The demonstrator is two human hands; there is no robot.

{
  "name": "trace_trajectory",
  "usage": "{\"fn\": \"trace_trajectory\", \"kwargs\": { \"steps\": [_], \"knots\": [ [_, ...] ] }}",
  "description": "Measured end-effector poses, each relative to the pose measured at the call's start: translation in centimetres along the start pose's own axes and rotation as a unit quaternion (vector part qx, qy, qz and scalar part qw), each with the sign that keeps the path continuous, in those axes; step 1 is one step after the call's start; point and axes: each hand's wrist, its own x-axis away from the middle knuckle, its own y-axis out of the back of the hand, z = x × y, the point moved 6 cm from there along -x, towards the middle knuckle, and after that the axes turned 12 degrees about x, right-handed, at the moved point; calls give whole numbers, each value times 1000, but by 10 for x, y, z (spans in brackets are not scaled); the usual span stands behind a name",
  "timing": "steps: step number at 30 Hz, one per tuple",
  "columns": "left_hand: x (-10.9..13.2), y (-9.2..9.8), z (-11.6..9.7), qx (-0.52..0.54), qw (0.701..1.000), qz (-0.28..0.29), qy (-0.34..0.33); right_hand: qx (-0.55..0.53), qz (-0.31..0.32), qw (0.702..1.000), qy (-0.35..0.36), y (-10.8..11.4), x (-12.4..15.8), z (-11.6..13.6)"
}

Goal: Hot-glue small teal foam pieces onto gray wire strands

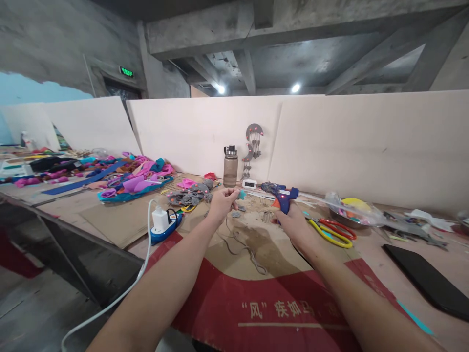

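Note:
My left hand (223, 203) is closed in a pinch on a small teal and grey piece (242, 195), held just above the cardboard sheet (252, 244). My right hand (295, 222) grips a blue glue gun (284, 198) whose nozzle points left at that piece. The two hands are close together, with the gun's tip almost touching the piece. A grey cord (242, 247) lies on the cardboard below them.
A bottle (230, 166) and a grey hanging ornament (252, 149) stand at the white partition. Grey felt shapes (188, 196), a blue power strip (164, 225) with a white charger, yellow and red scissors (331, 232), a metal bowl (348, 215) and a black tablet (428, 281) surround the hands.

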Motion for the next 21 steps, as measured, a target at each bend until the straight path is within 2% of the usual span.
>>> {"fn": "trace_trajectory", "kwargs": {
  "steps": [2, 5, 11, 17, 21],
  "knots": [
    [1, 1, 1, -13, 1000, -11, 0, -55, 35, 998, -4, -3, 10, 15],
    [2, 1, 0, -19, 1000, -19, 0, -98, 67, 992, 41, -4, 22, 37],
    [5, 0, -2, -46, 999, -22, 4, 33, 43, 994, 98, -5, 28, 44],
    [8, -2, -5, -57, 998, -35, -4, 102, 40, 986, 123, -11, 29, 43],
    [7, -2, -3, -53, 998, -34, -4, 110, 35, 981, 154, -12, 31, 46]
  ]
}}
